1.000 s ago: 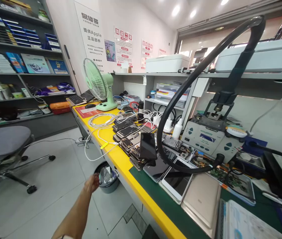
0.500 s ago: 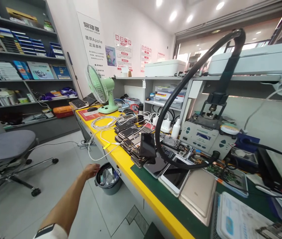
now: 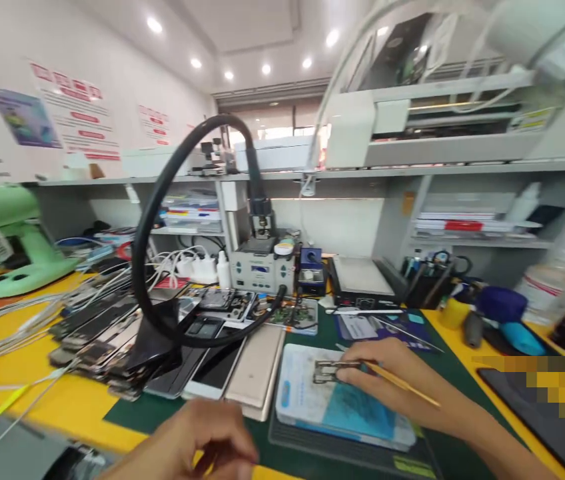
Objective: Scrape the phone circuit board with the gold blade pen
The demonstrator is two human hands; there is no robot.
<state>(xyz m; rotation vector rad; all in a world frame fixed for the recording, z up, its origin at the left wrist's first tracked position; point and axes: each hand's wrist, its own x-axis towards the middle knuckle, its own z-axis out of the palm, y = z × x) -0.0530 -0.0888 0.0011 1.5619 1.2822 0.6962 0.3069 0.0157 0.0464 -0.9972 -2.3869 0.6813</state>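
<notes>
My left hand [image 3: 205,437] is at the bottom, over the bench's front edge, its fingers loosely curled and a gap inside them; nothing shows in it, though it is blurred. My right hand [image 3: 395,377] is above a white and blue flat case [image 3: 307,410]. Its thumb and fingers are closed on a small metal piece [image 3: 325,372] with cut-out openings, which extends left from the fingertips over the case. A thin yellow stick [image 3: 405,385] slants down and right from the same fingers. The case rests on a dark pad [image 3: 347,453] on the green mat [image 3: 130,417].
Stacked phones [image 3: 97,323] and white cables [image 3: 17,327] lie left. A black looped hose [image 3: 137,247] rises from the grey station [image 3: 257,273]. Gold tablets [image 3: 257,367] adjoin the case. A green fan [image 3: 17,237] stands far left; pens [image 3: 430,280] and a bottle [image 3: 542,287] stand right.
The view has swung right and towards the bench. My left hand, stretched out near the bin before, is now at the bench front. My right hand has come into view, holding the metal piece.
</notes>
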